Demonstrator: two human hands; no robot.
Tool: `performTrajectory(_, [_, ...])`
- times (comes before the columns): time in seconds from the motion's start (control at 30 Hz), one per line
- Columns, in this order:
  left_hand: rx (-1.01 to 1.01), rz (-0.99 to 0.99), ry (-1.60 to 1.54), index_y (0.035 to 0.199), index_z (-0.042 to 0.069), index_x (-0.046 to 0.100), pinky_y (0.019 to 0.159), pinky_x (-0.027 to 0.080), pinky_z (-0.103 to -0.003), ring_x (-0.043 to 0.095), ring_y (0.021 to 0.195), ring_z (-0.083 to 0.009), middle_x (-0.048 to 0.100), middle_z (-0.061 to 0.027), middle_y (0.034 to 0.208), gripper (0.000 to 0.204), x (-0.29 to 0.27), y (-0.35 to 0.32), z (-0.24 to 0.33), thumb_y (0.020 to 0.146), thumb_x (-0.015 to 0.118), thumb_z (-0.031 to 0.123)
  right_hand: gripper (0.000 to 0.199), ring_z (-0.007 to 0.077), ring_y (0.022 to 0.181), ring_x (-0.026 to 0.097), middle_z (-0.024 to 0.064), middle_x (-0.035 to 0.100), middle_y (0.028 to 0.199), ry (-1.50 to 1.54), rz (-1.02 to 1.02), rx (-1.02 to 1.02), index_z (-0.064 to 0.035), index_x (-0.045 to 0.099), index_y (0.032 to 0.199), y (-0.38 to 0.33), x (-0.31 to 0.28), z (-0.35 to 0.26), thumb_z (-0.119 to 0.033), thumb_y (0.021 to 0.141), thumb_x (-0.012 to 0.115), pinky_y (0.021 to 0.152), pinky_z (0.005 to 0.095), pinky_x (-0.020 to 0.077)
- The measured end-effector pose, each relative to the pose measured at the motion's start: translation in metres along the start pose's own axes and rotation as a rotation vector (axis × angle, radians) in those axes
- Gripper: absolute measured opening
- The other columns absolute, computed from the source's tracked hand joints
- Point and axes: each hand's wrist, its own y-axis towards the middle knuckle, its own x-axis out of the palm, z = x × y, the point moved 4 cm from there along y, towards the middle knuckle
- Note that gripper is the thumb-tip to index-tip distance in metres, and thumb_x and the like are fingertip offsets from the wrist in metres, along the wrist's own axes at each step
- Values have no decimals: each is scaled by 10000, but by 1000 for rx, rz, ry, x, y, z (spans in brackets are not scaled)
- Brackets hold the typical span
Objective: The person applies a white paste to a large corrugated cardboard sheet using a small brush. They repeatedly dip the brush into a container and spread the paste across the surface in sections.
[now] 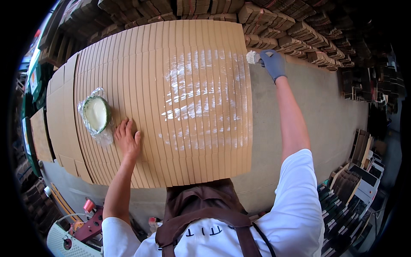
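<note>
Overlapping brown cardboard sheets (141, 77) are fanned out before me, their edges showing as narrow strips. White glue-like streaks (195, 109) cover the right half of them. In a blue-grey glove, my right hand (274, 64) grips a brush (253, 57), its bristles coated white, just beyond the right edge of the sheets. My bare left hand (127, 139) lies on the cardboard with its fingers spread. Beside its fingertips stands a round green-rimmed bowl (96, 114) of creamy white liquid, with crumpled clear plastic film (104, 136) around it.
Bundled cardboard stacks (295, 36) line the far side and the right. Grey floor (325, 98) shows to the right of the sheets. A machine with a red part (85, 222) stands at the lower left. Several dark stacked pieces (338, 218) are at the lower right.
</note>
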Motion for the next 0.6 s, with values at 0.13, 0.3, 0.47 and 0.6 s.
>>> performTrajectory(0.13, [-3, 10, 15, 1332, 99, 484, 1095, 233, -509, 361, 1281, -364, 441, -118, 1398, 525, -1, -9, -6, 859, 581, 305, 270, 199, 724, 671, 119, 700, 802, 204, -99, 143, 3, 695, 933, -11, 19, -32, -247, 840, 652, 689, 334, 530])
performTrajectory(0.3, [-12, 4, 32, 1347, 109, 483, 1095, 248, -493, 373, 1284, -355, 452, -113, 1393, 531, 1, -3, 1, 869, 562, 328, 274, 269, 777, 683, 148, 710, 856, -98, -25, -33, -27, 703, 930, 23, 4, -14, -273, 827, 638, 721, 358, 526])
performTrajectory(0.47, [3, 11, 43, 1346, 110, 485, 1094, 253, -491, 375, 1285, -351, 454, -111, 1391, 528, 2, -3, -2, 876, 554, 341, 292, 306, 825, 674, 157, 700, 887, -329, -67, -59, -48, 701, 911, 3, 9, -31, -316, 824, 624, 754, 371, 517])
performTrajectory(0.6, [11, 39, 28, 1336, 108, 486, 1095, 244, -495, 375, 1280, -349, 453, -109, 1394, 529, 2, -2, 2, 866, 582, 330, 311, 347, 874, 659, 164, 697, 926, -159, -72, -69, -70, 694, 956, -19, 1, -51, -340, 834, 599, 784, 409, 507])
